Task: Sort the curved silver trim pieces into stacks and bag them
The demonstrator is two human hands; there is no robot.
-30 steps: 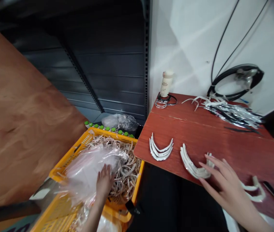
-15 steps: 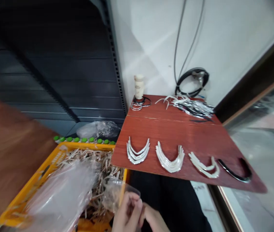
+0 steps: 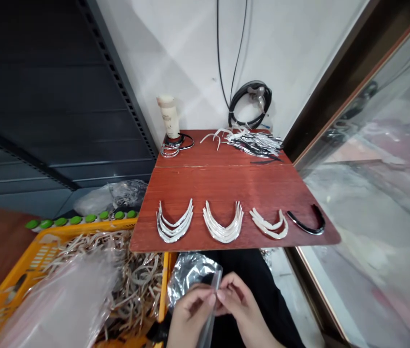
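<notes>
Both hands meet over my lap, below the near edge of the red-brown board (image 3: 197, 186). A clear plastic bag (image 3: 190, 271) is pinched between thumb and fingers of my left hand (image 3: 192, 314). My right hand (image 3: 239, 307) pinches the same bag's folded edge, its fingertips almost touching the left ones. Along the board's front lie curved strips in groups: a silvery stack (image 3: 175, 231), a whitish stack (image 3: 223, 232), a smaller pale group (image 3: 270, 227) and a black strip (image 3: 308, 229).
At left, a yellow crate (image 3: 41, 246) holds many tangled strips (image 3: 141, 285) and a stack of plastic bags (image 3: 63, 299). Further back on the board are a loose strip pile (image 3: 255, 144) and a cream bottle (image 3: 169, 118). A coiled black cable (image 3: 234, 104) hangs by the wall.
The view has swung to the right and steadied. My hands have come further into view with the bag, whose folded edge now shows upright between my fingertips.
</notes>
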